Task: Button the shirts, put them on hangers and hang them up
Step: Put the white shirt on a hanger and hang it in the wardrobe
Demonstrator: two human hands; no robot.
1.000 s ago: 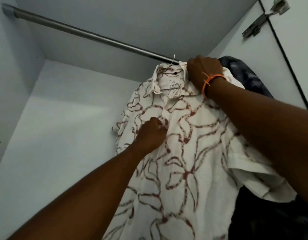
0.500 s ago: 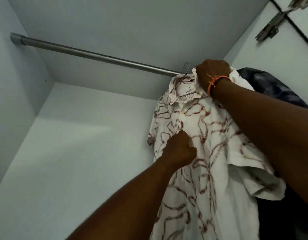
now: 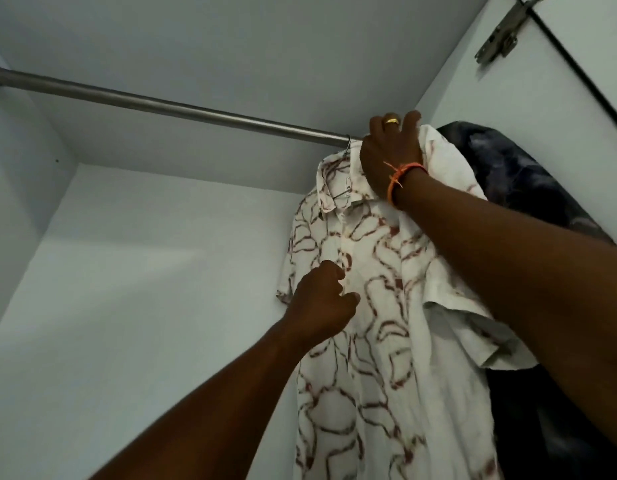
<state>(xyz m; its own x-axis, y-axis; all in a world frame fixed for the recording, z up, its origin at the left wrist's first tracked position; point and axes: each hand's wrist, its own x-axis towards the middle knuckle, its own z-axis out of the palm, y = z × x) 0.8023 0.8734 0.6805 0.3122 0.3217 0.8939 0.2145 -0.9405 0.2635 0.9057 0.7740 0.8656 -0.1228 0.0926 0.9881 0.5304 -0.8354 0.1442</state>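
I am holding the white shirt (image 3: 386, 306) with the red-brown line print right under the closet rod (image 3: 168, 107), where its wire hanger hook (image 3: 347, 144) is sitting at the rod's right end, just beside a dark garment (image 3: 514, 181) that is hanging further right. My right hand (image 3: 391, 157) is curling over the shirt's shoulder and collar area just below the rod, fingers wrapped around the fabric and, I judge, the hanger underneath. My left hand (image 3: 322, 303) is lower down under the rod, fingers curled at the front placket as if pinching the cloth there, though I cannot tell whether it is truly gripping. The fabric is draping and creasing freely, so I am treating it as light, soft and floppy, liable to slide off a thin wire hanger. I am judging the shoulder over the hanger as the best place to hold, with the placket only for steadying.
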